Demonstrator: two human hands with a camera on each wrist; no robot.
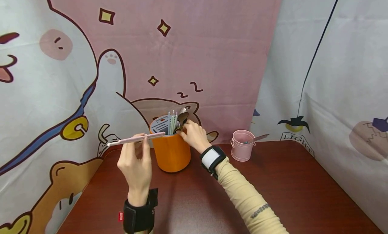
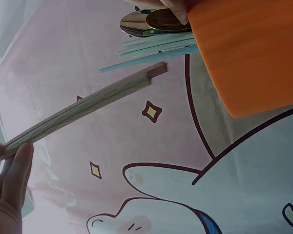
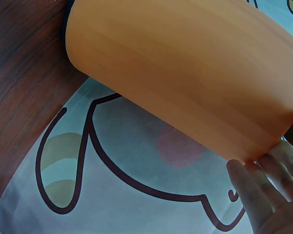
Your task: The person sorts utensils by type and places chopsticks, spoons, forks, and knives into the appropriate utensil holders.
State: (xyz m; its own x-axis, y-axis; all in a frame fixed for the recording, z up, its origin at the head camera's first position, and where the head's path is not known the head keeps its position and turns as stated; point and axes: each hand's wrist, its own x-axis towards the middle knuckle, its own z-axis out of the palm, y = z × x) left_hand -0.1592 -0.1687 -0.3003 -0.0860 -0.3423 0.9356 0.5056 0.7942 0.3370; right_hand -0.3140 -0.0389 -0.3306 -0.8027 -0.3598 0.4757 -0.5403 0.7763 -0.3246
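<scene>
My left hand (image 1: 136, 166) pinches a pair of pale pink chopsticks (image 2: 88, 102) between thumb and fingertips, holding them nearly level in front of the orange utensil holder (image 1: 172, 154). At that holder's rim, my right hand (image 1: 195, 134) has its thumb and fingers around a gold-toned spoon (image 2: 167, 19); the spoon's handle is hidden. In the right wrist view the fingers (image 3: 251, 190) lie against the rim. Several pale green and blue chopsticks (image 1: 172, 123) stand upright in the holder beside a silver spoon (image 1: 183, 115). A grey slotted lid (image 1: 160, 124) covers the holder's left part.
To the right stands a small pink bucket (image 1: 241, 151) with a utensil (image 1: 258, 138) leaning out of it. The dark red-brown table (image 1: 194, 200) reaches back to a cartoon-printed cloth (image 1: 212, 52) close behind the holder.
</scene>
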